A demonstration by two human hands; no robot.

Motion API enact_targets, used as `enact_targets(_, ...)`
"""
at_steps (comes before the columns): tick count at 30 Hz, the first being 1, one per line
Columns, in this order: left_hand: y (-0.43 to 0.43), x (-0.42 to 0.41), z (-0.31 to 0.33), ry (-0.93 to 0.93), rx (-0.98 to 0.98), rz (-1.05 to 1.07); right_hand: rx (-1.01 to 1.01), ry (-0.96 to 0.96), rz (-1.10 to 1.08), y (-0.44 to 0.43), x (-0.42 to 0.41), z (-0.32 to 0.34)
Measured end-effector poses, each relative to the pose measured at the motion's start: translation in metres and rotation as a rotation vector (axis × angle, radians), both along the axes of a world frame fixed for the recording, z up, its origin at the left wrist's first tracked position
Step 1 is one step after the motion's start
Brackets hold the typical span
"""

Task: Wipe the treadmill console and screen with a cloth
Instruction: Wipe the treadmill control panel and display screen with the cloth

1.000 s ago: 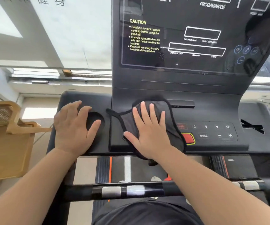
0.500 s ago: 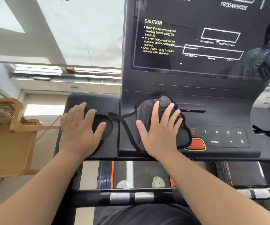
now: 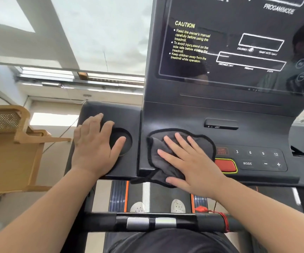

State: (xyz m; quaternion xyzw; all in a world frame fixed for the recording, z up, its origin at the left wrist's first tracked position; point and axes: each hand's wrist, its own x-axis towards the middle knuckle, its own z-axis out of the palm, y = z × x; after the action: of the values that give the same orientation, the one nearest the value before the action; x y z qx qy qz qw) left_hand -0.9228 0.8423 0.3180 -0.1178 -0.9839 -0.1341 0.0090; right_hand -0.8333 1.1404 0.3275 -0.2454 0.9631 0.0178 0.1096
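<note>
Head view: the right hand (image 3: 189, 161) lies flat, fingers spread, pressing the grey cloth (image 3: 167, 152) onto the console (image 3: 184, 115) just left of the red button (image 3: 225, 165). Beyond the cloth, the left hand (image 3: 94, 145) rests open over the cup recess (image 3: 124, 141), likely bracing.

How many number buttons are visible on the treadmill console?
4, in one row right of the cloth: 3, 6, 9, 12. The cloth and right hand may hide others.
</note>
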Motion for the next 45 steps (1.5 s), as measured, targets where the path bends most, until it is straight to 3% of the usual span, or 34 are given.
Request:
enact_targets(5,-0.001,0.001,-0.001,0.008,0.011,-0.001,-0.064,-0.097,-0.437,-0.019,-0.001,0.011)
enact_targets(9,0.001,0.001,-0.002,-0.001,0.01,0.007,-0.071,-0.032,-0.71,-0.075,-0.032,0.008)
enact_targets(12,0.003,0.0,-0.004,-0.036,-0.05,0.014,-0.032,0.033,-0.608,-0.09,-0.047,0.003)
enact_targets(19,0.002,-0.002,-0.004,-0.038,-0.085,0.007,-0.013,0.006,-0.009,-0.055,-0.012,-0.001)
enact_targets(22,0.002,-0.002,-0.004,-0.044,-0.088,0.008,0.021,-0.016,-0.032,-0.025,0.009,-0.001)
enact_targets(25,0.002,-0.002,-0.004,-0.049,-0.099,0.001,0.016,-0.047,-0.228,-0.005,0.006,0.003)
enact_targets(31,0.003,-0.002,-0.002,-0.067,-0.073,0.013,-0.018,0.035,-0.48,-0.047,-0.05,0.002)
enact_targets(33,0.002,-0.002,-0.001,-0.059,-0.033,0.018,-0.026,0.058,-0.447,-0.07,-0.062,0.002)
enact_targets(36,0.0,-0.002,-0.001,-0.031,0.013,0.014,-0.045,0.045,-0.223,-0.09,-0.055,0.0)
enact_targets(41,0.001,-0.002,-0.001,-0.017,0.013,0.018,-0.02,0.042,0.116,-0.053,-0.011,-0.006)
enact_targets(45,0.0,-0.002,-0.001,-0.021,0.013,0.019,0.023,0.056,0.022,-0.003,-0.001,-0.005)
